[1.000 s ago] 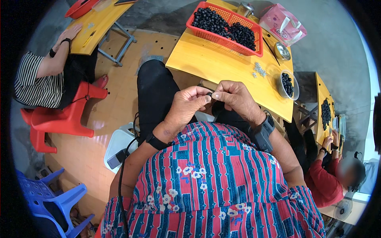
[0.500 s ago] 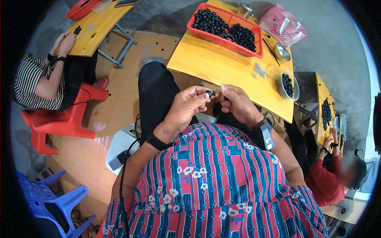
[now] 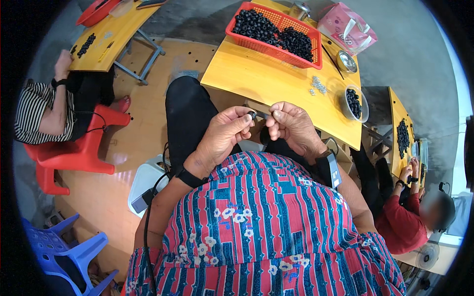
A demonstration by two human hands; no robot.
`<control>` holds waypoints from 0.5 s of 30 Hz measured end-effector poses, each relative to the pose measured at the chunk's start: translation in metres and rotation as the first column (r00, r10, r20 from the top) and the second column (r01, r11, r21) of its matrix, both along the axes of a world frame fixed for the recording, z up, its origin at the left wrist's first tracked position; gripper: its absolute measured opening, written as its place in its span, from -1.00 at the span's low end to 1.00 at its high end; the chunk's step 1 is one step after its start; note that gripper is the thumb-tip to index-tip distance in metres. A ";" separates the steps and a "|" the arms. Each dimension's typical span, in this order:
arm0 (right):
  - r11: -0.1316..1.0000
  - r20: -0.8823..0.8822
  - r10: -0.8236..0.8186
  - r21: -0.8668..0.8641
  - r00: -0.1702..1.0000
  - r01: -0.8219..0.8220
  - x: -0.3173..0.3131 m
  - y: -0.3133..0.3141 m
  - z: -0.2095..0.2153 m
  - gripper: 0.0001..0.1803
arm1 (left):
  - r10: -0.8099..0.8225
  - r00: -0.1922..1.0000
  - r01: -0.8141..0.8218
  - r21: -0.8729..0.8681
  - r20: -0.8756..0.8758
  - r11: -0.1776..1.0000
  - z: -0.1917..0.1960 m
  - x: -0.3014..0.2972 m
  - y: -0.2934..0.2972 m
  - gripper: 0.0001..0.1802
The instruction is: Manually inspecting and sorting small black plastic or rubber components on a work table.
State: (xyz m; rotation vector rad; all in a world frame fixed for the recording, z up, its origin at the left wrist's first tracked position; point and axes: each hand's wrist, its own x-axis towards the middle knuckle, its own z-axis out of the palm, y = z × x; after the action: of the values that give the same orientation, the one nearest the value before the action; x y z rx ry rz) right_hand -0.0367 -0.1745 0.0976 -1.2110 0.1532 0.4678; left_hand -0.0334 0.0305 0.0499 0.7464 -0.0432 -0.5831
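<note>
My left hand [image 3: 222,132] pinches a small round black part [image 3: 252,114] between thumb and forefinger, above my lap. The part looks like a ring or bushing. Facing it, my right hand [image 3: 296,129] is closed in a pinch on a thin, dark, narrow piece [image 3: 265,116] that points at the black part. Whether its tip touches the part I cannot tell, and most of it is hidden by my fingers. Both hands are just off the near edge of the yellow table [image 3: 276,93].
On the table stand a red basket [image 3: 276,53] of black parts, a clear tub [image 3: 356,114] of black parts, a metal bowl [image 3: 347,62], a pink bag [image 3: 347,28] and small clear pieces [image 3: 318,85]. Co-workers sit left and right. A white bin [image 3: 148,182] stands by my left leg.
My hands keep their pinches, with more of the thin piece showing between them. The view has shifted slightly. The left co-worker's hand has drawn back, leaving a row of black parts visible.
</note>
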 end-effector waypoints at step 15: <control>0.991 0.004 -0.045 0.125 0.999 0.044 -0.005 0.005 0.001 -0.79 | -0.014 1.000 0.014 -0.022 -0.011 1.000 -0.001 -0.001 -0.003 -0.83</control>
State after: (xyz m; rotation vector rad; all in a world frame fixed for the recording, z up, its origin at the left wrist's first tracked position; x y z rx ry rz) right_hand -0.0419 -0.1697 0.0982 -1.0841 0.1432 0.4282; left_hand -0.0342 0.0271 0.0485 0.7222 -0.0444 -0.5996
